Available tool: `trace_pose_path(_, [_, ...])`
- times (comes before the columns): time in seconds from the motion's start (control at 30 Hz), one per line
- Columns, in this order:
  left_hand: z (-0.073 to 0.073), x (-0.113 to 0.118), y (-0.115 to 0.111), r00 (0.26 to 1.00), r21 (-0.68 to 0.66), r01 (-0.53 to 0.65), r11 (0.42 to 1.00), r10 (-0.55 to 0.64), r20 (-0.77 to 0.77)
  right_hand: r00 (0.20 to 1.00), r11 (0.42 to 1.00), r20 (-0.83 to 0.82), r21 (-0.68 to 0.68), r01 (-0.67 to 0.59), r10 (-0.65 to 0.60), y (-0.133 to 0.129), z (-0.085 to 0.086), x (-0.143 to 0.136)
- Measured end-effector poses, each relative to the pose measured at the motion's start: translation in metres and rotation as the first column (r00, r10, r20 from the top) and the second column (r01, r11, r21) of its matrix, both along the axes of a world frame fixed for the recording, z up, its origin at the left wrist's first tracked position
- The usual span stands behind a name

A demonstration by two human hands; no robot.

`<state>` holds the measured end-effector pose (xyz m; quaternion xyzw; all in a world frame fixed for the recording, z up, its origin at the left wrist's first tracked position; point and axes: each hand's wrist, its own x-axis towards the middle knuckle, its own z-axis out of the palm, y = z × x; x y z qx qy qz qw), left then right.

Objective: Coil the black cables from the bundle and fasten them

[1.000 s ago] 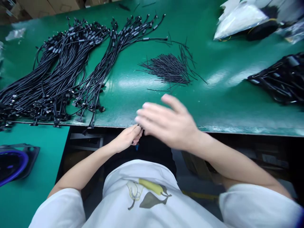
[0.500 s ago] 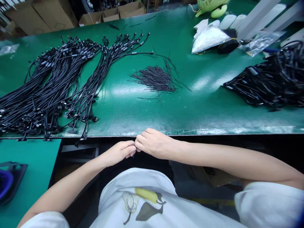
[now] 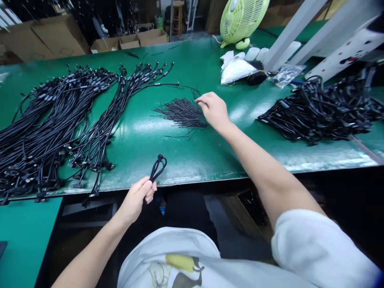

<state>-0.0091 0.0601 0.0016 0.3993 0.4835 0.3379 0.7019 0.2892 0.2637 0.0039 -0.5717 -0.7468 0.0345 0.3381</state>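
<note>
My left hand (image 3: 139,198) is closed around a black cable (image 3: 157,166) folded into a short bundle, its looped end and a connector sticking up above the fingers near the table's front edge. Over the right end of a pile of thin black twist ties (image 3: 181,112), my right hand (image 3: 213,110) has thumb and fingertips pinched together on a twist tie, which the fingers mostly hide. Left of the pile, long black cables (image 3: 120,96) with connectors at both ends lie in a loose bunch, beside a larger heap of the same cables (image 3: 57,116).
At the right lies a heap of folded black cables (image 3: 318,114). Behind it are a white plastic bag (image 3: 238,71), a clear bag (image 3: 286,76), a grey post (image 3: 291,36) and a green fan (image 3: 243,18). Cardboard boxes (image 3: 57,36) stand beyond the green table (image 3: 135,148).
My hands, together at the table edge before, are now apart. The right has reached forward to the twist ties; the left has moved slightly left, and its cable bundle now shows. The view has tilted up.
</note>
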Motion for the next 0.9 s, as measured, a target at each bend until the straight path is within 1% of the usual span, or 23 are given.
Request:
trace_pose_path(0.03, [0.001,0.004,0.001,0.999,-0.009,-0.022,1.0,0.022,0.049,0.997,0.997,0.061,-0.061,0.053,-0.05,0.022,-0.01,0.008])
trace_pose_path(0.1, [0.001,0.01,0.002,0.989,-0.025,-0.065,0.998,0.068,0.129,0.98,0.985,0.186,-0.145,0.093,-0.066,0.054,-0.027,0.017])
trace_pose_path(0.17, [0.0,0.014,0.004,0.977,-0.037,-0.102,0.994,0.107,0.185,0.962,0.985,0.268,-0.139,0.1,-0.06,0.065,-0.036,0.018])
trace_pose_path(0.23, [-0.003,0.014,0.005,0.965,-0.045,-0.135,0.99,0.141,0.219,0.953,0.99,0.283,-0.052,0.129,-0.109,0.057,-0.032,0.015])
trace_pose_path(0.3, [-0.006,0.013,0.006,0.954,-0.044,-0.166,0.985,0.172,0.244,0.961,0.987,0.225,0.03,0.159,-0.162,0.033,-0.02,0.008])
trace_pose_path(0.33, [-0.006,0.014,0.006,0.949,-0.042,-0.178,0.983,0.183,0.258,0.972,0.987,0.171,0.048,0.152,-0.158,0.015,-0.013,0.001])
trace_pose_path(0.37, [-0.007,0.014,0.007,0.943,-0.041,-0.187,0.981,0.191,0.274,0.987,0.992,0.107,0.043,0.116,-0.12,-0.006,-0.006,-0.009])
trace_pose_path(0.4, [-0.006,0.016,0.007,0.937,-0.04,-0.191,0.981,0.195,0.291,0.998,0.999,0.033,0.018,0.046,-0.047,-0.031,-0.001,-0.021])
trace_pose_path(0.43, [-0.006,0.018,0.007,0.931,-0.039,-0.192,0.981,0.194,0.309,0.997,0.998,-0.051,-0.023,-0.057,0.056,-0.056,0.002,-0.035])
trace_pose_path(0.47, [-0.005,0.02,0.008,0.926,-0.038,-0.189,0.981,0.191,0.327,0.974,0.976,-0.137,-0.095,-0.194,0.18,-0.082,0.002,-0.051])
trace_pose_path(0.5, [-0.004,0.023,0.008,0.922,-0.036,-0.184,0.982,0.185,0.341,0.933,0.931,-0.236,-0.184,-0.316,0.27,-0.107,0.0,-0.068])
trace_pose_path(0.53, [-0.003,0.025,0.009,0.921,-0.028,-0.18,0.983,0.179,0.348,0.893,0.884,-0.323,-0.243,-0.398,0.313,-0.129,-0.003,-0.083])
trace_pose_path(0.57, [-0.003,0.027,0.01,0.923,-0.014,-0.181,0.983,0.175,0.342,0.865,0.857,-0.385,-0.27,-0.439,0.322,-0.147,-0.008,-0.097])
trace_pose_path(0.6, [-0.003,0.028,0.01,0.929,0.009,-0.191,0.982,0.177,0.326,0.853,0.851,-0.415,-0.272,-0.449,0.318,-0.161,-0.013,-0.108])
trace_pose_path(0.63, [-0.004,0.028,0.011,0.937,0.042,-0.207,0.977,0.186,0.294,0.86,0.869,-0.401,-0.242,-0.432,0.316,-0.17,-0.016,-0.116])
trace_pose_path(0.67, [-0.006,0.027,0.012,0.949,0.087,-0.223,0.971,0.196,0.246,0.883,0.898,-0.338,-0.182,-0.401,0.326,-0.175,-0.019,-0.121])
trace_pose_path(0.7, [-0.008,0.026,0.012,0.963,0.148,-0.23,0.962,0.204,0.175,0.911,0.923,-0.223,-0.093,-0.374,0.347,-0.178,-0.019,-0.123])
trace_pose_path(0.73, [-0.01,0.024,0.013,0.973,0.23,-0.228,0.946,0.215,0.081,0.928,0.93,-0.062,0.013,-0.368,0.368,-0.177,-0.018,-0.124])
trace_pose_path(0.77, [-0.013,0.021,0.014,0.974,0.327,-0.204,0.923,0.225,-0.028,0.919,0.913,0.121,0.122,-0.389,0.375,-0.175,-0.016,-0.123])
trace_pose_path(0.8, [-0.016,0.018,0.014,0.962,0.427,-0.154,0.891,0.233,-0.14,0.88,0.869,0.297,0.225,-0.441,0.37,-0.171,-0.012,-0.121])
trace_pose_path(0.83, [-0.018,0.016,0.015,0.939,0.511,-0.087,0.855,0.242,-0.245,0.817,0.798,0.448,0.301,-0.522,0.365,-0.167,-0.008,-0.119])
trace_pose_path(0.87, [-0.02,0.013,0.015,0.911,0.568,-0.016,0.823,0.245,-0.33,0.741,0.717,0.564,0.338,-0.61,0.364,-0.163,-0.003,-0.117])
trace_pose_path(0.9, [-0.022,0.011,0.015,0.891,0.591,0.047,0.805,0.234,-0.39,0.666,0.64,0.647,0.341,-0.689,0.372,-0.159,0.002,-0.115])
